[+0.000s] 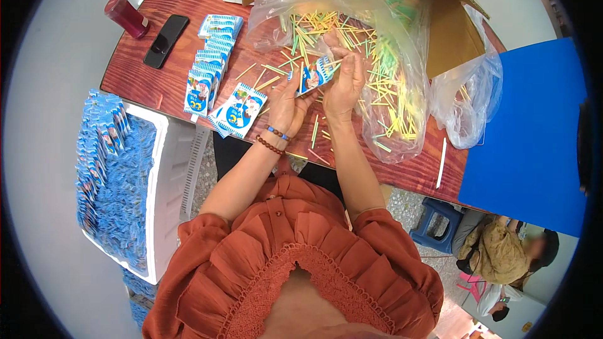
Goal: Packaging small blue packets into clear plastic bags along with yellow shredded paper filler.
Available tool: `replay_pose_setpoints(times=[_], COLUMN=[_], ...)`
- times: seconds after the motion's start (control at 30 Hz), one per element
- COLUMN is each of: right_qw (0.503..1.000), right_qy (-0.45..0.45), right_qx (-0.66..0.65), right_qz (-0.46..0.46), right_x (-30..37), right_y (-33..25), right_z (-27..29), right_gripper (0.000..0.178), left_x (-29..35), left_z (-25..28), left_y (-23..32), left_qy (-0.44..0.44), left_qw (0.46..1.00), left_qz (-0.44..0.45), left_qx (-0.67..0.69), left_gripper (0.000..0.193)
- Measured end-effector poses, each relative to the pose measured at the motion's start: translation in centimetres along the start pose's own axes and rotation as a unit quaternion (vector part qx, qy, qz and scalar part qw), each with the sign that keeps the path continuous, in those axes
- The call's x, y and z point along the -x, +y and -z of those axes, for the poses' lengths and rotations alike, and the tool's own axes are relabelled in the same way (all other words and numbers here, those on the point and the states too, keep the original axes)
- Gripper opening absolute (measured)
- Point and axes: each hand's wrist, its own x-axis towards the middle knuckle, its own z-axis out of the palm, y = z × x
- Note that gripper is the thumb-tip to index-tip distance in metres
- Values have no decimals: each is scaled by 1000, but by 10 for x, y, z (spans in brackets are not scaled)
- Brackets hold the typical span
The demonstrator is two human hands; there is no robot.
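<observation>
Above the table edge, my left hand point(284, 108) is closed round a small blue-and-white packet point(317, 75) held at a tilt. My right hand point(344, 86) is closed at the packet's upper end, pinching what looks like a thin pale stick point(335, 62) at its opening. How far the stick goes in is hidden. Loose yellow and green sticks point(314, 25) spread beyond my hands, partly inside a clear plastic bag point(402, 44). Left of my left wrist lie flat packets point(240, 110), and behind them an overlapping row of packets point(213, 56).
A white foam box point(157, 150) full of packets stands at the left. On the red wood-grain table point(141, 72) are a black phone point(166, 41), a red-lidded jar point(127, 16) and a cardboard box point(455, 41). A blue board point(534, 132) is at right; other people point(502, 254) sit beyond.
</observation>
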Motion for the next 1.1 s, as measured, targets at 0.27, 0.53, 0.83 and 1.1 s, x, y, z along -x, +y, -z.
replay_pose_setpoints(times=[0.27,0.53,0.83,1.1], right_qw=[999,996,998,973], right_qy=[-20,-45,-46,-193], right_qx=[-15,9,38,124], right_qz=[45,71,14,34], right_x=[-3,-9,2,-6], right_y=[-2,-9,-6,2], right_z=[-3,-5,0,15], right_gripper=[34,36,33,34], left_x=[2,-3,-5,-11], left_z=[-6,1,2,6], left_y=[1,1,1,3], left_qy=[2,10,2,-9], left_qw=[999,999,1000,999], left_qz=[-36,-23,-21,-40], left_qx=[-25,-22,-4,17], left_gripper=[19,17,19,24])
